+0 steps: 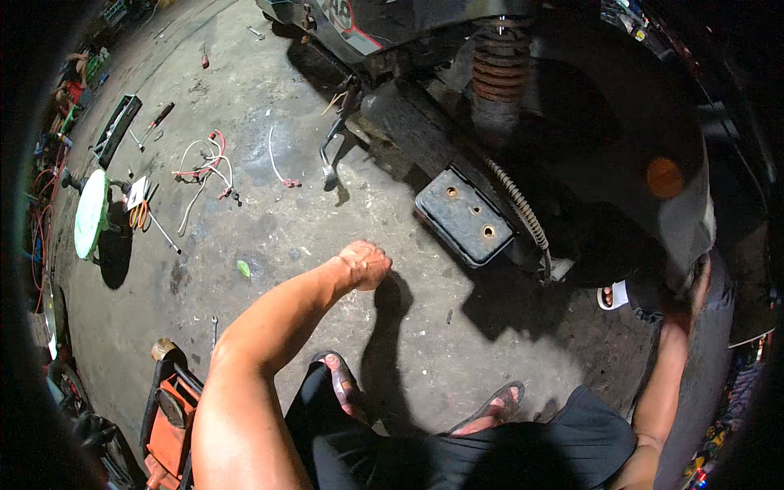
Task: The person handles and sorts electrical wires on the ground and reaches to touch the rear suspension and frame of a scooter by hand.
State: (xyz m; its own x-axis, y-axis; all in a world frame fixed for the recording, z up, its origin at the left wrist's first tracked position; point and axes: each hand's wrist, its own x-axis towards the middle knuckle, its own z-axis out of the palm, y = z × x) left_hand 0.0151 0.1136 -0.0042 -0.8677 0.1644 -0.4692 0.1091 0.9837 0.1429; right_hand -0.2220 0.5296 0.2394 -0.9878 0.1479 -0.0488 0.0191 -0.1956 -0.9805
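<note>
My left hand [365, 263] hangs above the concrete floor, left of a parked scooter. Its fingers are curled in, and whatever they may hold is hidden. Nearest to it on the scooter is a black rectangular box [464, 214] with several rusty-rimmed holes in its face. My right hand [698, 282] is up against the lower end of the dark rear mudguard [682, 208] at the far right; its fingers are lost in shadow. Between the hands are a ribbed hose [518, 200] and a rusty shock-absorber spring [498, 73].
Loose wires [214, 167], a screwdriver [163, 117] and a green-topped stool [91, 214] are on the left. An orange floor jack [170, 416] stands at lower left. The scooter's side stand [330, 155] reaches the floor. Another person's white sandal [614, 296] shows at right.
</note>
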